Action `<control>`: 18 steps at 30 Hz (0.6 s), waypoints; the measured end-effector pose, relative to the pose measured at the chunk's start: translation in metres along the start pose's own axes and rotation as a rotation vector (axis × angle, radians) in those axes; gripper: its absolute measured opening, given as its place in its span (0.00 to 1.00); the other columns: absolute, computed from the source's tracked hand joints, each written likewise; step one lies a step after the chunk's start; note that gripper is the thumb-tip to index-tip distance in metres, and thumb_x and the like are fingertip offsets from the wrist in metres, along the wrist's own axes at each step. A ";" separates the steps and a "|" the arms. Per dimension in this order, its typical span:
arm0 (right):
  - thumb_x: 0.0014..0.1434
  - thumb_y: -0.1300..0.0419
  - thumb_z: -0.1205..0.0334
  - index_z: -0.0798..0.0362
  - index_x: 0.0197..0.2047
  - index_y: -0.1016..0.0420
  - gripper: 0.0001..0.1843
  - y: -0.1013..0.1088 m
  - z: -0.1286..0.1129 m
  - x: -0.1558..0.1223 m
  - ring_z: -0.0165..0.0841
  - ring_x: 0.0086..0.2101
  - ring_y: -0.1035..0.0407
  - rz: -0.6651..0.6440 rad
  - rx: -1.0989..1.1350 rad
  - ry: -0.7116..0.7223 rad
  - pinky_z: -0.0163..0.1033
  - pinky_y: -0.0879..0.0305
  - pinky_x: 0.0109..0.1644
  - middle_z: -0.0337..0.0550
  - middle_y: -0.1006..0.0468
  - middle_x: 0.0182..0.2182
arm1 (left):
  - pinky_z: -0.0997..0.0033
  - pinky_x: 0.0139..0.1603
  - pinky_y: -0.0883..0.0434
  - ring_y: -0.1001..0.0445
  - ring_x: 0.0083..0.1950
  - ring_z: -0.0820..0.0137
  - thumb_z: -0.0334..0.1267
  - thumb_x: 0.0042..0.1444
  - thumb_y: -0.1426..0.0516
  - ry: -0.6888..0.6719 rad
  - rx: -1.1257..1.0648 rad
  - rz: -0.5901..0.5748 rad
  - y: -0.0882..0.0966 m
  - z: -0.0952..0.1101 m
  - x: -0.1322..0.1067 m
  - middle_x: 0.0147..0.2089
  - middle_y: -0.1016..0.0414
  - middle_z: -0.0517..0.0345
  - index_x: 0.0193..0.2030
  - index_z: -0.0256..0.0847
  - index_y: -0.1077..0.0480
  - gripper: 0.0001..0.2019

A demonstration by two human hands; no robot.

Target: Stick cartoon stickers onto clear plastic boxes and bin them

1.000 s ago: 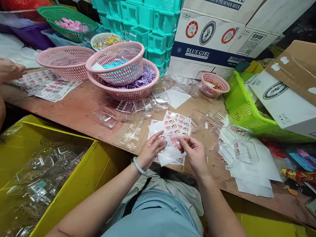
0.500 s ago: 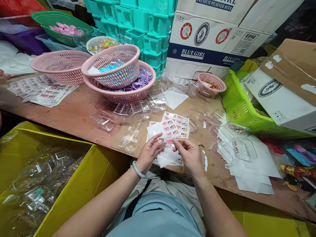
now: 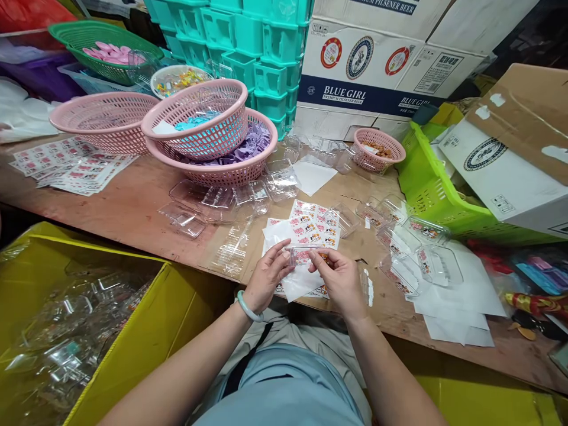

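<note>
A small clear plastic box (image 3: 300,255) with a red-printed cartoon sticker on it is held between both hands over the table's front edge. My left hand (image 3: 271,273) grips its left end with thumb and fingers, a pale bangle on the wrist. My right hand (image 3: 338,278) pinches the right end, the thumb lying across the sticker. Beneath the hands are sticker sheets (image 3: 316,220) with rows of cartoon labels and a white backing paper (image 3: 295,287), partly hidden by the hands.
Clear boxes with stickers (image 3: 437,266) lie to the right on white papers (image 3: 461,296). Pink baskets (image 3: 208,171) of small plastic parts stand at back left. A yellow bin (image 3: 119,355) of clear boxes is at lower left, a green crate (image 3: 437,183) at right.
The view has shifted very slightly. Both hands keep their hold on the clear plastic box, with hardly any movement.
</note>
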State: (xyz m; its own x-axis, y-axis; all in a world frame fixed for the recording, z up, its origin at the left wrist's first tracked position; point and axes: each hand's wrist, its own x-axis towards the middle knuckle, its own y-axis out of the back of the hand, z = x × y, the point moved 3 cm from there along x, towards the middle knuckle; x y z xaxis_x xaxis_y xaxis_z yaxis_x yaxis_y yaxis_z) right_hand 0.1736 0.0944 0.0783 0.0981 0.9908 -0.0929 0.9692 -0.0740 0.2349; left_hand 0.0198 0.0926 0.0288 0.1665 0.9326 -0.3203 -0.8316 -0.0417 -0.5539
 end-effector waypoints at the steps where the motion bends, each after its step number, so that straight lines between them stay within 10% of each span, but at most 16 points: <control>1: 0.55 0.38 0.45 0.54 0.32 0.22 0.19 0.000 0.000 -0.001 0.29 0.22 0.36 0.003 -0.018 0.011 0.34 0.42 0.28 0.39 0.25 0.21 | 0.65 0.54 0.32 0.28 0.49 0.69 0.46 0.54 0.38 -0.001 0.011 -0.002 -0.001 0.000 -0.001 0.51 0.29 0.53 0.57 0.45 0.32 0.24; 10: 0.59 0.40 0.50 0.49 0.32 0.24 0.12 0.000 -0.004 -0.011 0.33 0.26 0.33 0.199 -0.402 0.299 0.38 0.37 0.34 0.43 0.23 0.27 | 0.69 0.48 0.30 0.26 0.45 0.69 0.43 0.47 0.33 -0.085 0.176 0.040 -0.007 0.000 0.003 0.44 0.28 0.55 0.53 0.44 0.34 0.27; 14: 0.52 0.34 0.47 0.49 0.45 0.32 0.22 0.021 0.011 -0.004 0.31 0.27 0.35 0.448 -0.306 0.216 0.37 0.35 0.34 0.41 0.28 0.31 | 0.68 0.48 0.29 0.26 0.47 0.68 0.43 0.47 0.34 -0.075 0.167 0.050 -0.009 0.002 0.000 0.46 0.29 0.54 0.53 0.44 0.35 0.27; 18: 0.48 0.32 0.45 0.47 0.60 0.43 0.40 0.018 0.022 -0.001 0.36 0.43 0.31 0.240 -0.041 0.051 0.39 0.31 0.44 0.49 0.30 0.50 | 0.69 0.46 0.28 0.26 0.48 0.66 0.43 0.47 0.34 -0.092 0.172 0.018 -0.021 0.007 -0.008 0.48 0.29 0.52 0.53 0.43 0.35 0.27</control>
State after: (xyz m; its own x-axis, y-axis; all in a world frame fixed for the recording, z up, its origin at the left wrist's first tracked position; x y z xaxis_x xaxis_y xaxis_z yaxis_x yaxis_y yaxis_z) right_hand 0.1960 0.0901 0.0611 0.3114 0.9501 0.0192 0.9096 -0.3039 0.2833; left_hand 0.0322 0.0885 0.0483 0.1078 0.9615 -0.2529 -0.9138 -0.0044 -0.4062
